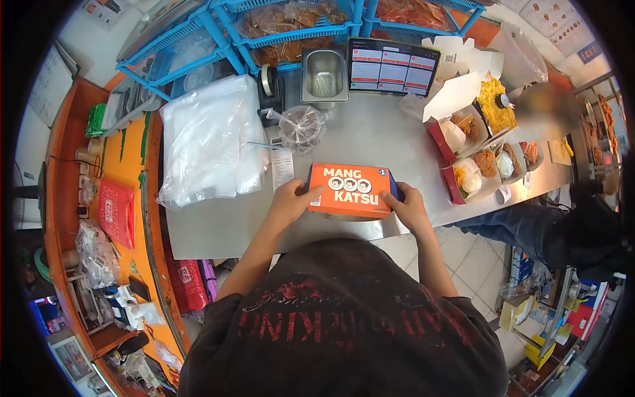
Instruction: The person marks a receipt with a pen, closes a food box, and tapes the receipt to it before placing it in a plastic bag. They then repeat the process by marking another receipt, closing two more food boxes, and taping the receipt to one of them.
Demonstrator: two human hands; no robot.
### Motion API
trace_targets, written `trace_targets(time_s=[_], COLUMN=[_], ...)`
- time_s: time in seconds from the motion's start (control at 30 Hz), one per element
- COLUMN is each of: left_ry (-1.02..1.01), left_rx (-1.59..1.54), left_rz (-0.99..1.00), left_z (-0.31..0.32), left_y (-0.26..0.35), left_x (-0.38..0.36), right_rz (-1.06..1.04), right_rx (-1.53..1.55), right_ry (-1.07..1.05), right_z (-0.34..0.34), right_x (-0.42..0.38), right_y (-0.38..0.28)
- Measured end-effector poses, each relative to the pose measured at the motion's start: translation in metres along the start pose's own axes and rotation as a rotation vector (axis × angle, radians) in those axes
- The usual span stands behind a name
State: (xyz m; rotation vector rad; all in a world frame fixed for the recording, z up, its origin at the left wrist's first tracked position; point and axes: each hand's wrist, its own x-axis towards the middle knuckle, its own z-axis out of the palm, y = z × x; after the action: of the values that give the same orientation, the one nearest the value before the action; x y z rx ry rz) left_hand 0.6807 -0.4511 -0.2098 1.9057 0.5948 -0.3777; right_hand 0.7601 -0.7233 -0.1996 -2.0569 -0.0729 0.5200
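Note:
A closed orange box (350,190) printed "MANG KATSU" is held level near the front edge of the steel table (231,228). My left hand (291,202) grips its left end, thumb on the lid's edge. My right hand (406,206) grips the right end in the same way. The undersides of both hands' grips are hidden. Just behind my left hand lies a paper receipt (282,169). Further back is a clear plastic bag (301,129) bunched up beside a thin blue stick.
A stack of clear plastic bags (215,139) lies at the left. Behind stand a steel container (325,76), a tablet (391,67) and blue racks (291,40). Open food boxes (456,142) crowd the right. Another person in dark clothes (549,231) stands beyond them.

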Motion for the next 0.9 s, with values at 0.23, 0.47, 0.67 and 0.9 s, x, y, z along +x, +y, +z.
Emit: trace_targets(time_s=[0.23, 0.47, 0.67, 0.9], left_ry=[0.132, -0.176, 0.075, 0.291], left_rx=[-0.295, 0.109, 0.171, 0.276], left_rz=[0.118, -0.013, 0.69, 1.029], left_z=[0.012, 0.014, 0.015, 0.037], left_y=[-0.01, -0.02, -0.035, -0.061], left_x=[0.011, 0.024, -0.016, -0.001], right_rz=[-0.077, -0.063, -0.528, -0.571], right_rx=[-0.009, -0.072, -0.272, -0.237], right_ry=[-0.032, -0.043, -0.15, -0.017], right_z=[0.013, 0.016, -0.006, 0.017], right_x=[0.006, 0.011, -0.033, -0.022], right_y=[0.012, 0.021, 0.001, 0.039])
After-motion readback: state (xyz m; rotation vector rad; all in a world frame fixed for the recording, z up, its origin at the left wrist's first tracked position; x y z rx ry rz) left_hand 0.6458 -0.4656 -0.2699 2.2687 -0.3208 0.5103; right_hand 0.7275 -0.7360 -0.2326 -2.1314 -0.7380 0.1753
